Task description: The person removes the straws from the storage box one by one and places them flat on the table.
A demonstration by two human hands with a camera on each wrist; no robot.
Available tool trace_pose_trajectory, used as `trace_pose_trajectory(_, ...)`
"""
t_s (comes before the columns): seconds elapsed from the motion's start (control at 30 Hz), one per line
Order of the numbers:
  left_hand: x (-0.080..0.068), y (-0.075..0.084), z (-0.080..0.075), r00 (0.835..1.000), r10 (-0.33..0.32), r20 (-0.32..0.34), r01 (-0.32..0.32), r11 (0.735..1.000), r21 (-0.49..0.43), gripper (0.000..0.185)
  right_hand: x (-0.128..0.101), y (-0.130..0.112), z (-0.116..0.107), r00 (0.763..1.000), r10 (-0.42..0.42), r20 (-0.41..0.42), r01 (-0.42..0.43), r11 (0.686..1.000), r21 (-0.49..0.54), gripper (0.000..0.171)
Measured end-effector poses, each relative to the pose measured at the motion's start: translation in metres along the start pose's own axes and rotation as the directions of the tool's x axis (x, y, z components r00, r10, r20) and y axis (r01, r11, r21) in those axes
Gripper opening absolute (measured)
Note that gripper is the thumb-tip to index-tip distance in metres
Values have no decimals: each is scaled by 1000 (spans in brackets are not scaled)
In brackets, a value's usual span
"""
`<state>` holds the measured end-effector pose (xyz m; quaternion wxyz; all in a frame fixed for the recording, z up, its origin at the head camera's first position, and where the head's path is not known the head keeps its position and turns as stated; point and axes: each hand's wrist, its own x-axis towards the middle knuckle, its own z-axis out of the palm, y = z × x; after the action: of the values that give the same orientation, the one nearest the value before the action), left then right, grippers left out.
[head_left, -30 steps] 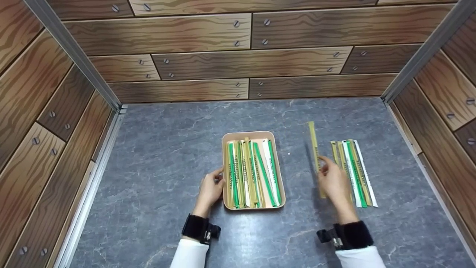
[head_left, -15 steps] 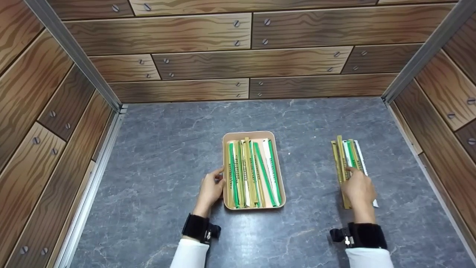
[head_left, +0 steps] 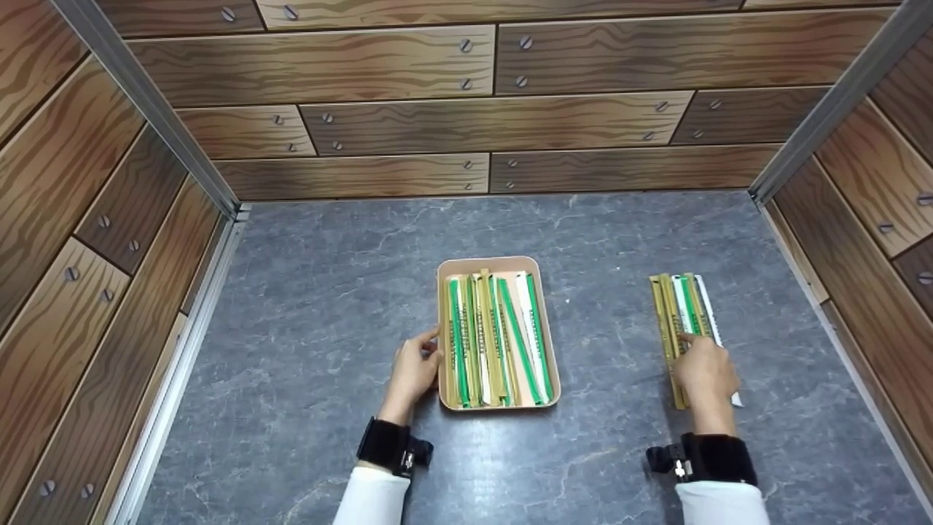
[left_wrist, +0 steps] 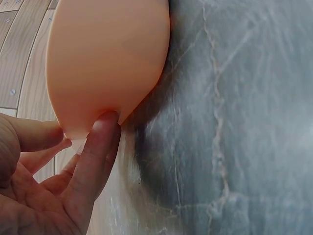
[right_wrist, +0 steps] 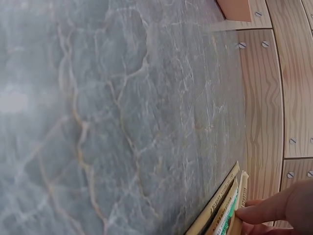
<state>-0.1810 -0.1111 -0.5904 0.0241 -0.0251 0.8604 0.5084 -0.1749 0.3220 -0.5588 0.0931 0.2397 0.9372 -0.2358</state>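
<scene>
So going left to right: the left hand (head_left: 413, 372) sits against the left wall of the tan tray (head_left: 442, 332), thumb and fingers lightly pinching the rim. In the left wrist view a fingertip presses the tray's rounded outer corner. My guess is it's just bracing the tray so it doesn't slide around. The tray sits about mid-table and is packed with long, thin paper-sleeved sticks (head_left: 492, 339), chopstick packets by the look of them, some green-and-white, some olive/gold, all lying lengthwise and roughly parallel.

Well off to the right there's a second bunch of the same packets (head_left: 681, 310) lying flat on the table, lined up side by side. The right hand (head_left: 705, 373) rests on the near end of that row, fingers curled down onto the packets. The right wrist view shows a finger laid across their ends (right_wrist: 226, 208). Can't tell for sure whether it's actually pinching one or only pressing them into line, but it looks like tidying the row so they stay squared up.

The surface is a dark grey marbled tabletop (head_left: 328, 292) with pale veins. It's boxed in on three sides by wood-plank-pattern walls (head_left: 408, 124) with printed screws, with metal strips (head_left: 142, 109) running down the back corners.
</scene>
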Motion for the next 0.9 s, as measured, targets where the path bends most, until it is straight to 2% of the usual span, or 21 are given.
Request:
trace_pose_trajectory(0.2, 0, 0, 0, 1000, -7, 7, 7, 1000, 2, 44, -1, -2, 0, 999, -4, -38, 4, 1000, 7, 49)
trace_pose_trajectory(0.33, 0, 0, 0, 1000, -7, 4, 7, 1000, 8, 44, -5, -12, 5, 990, -89, -112, 91, 996, 19, 44)
trace_pose_trajectory(0.4, 0, -1, 1, 1000, -1, 2, 1, 1000, 14, 44, -8, -20, 10, 972, -178, -152, 184, 983, 24, 41)
trace_pose_trajectory(0.47, 0, -1, 1, 1000, 0, -3, 0, 1000, 19, 43, -13, -30, 15, 945, -280, -167, 290, 956, 37, 38)
trace_pose_trajectory(0.53, 0, -1, 1, 1000, 2, -6, -2, 1000, 21, 43, -19, -43, 22, 905, -382, -184, 396, 917, 43, 35)
trace_pose_trajectory(0.63, 1, -2, 1, 1000, 3, -6, -3, 1000, 16, 43, -30, -66, 35, 854, -488, -182, 505, 861, 58, 32)
trace_pose_trajectory(0.77, 1, -2, 1, 1000, 13, -8, -13, 1000, 16, 44, -46, -97, 51, 819, -556, -142, 570, 817, 86, 32)
trace_pose_trajectory(0.9, 1, -2, 1, 1000, 10, -12, -10, 1000, 15, 44, -62, -121, 63, 807, -588, -56, 589, 797, 132, 35)
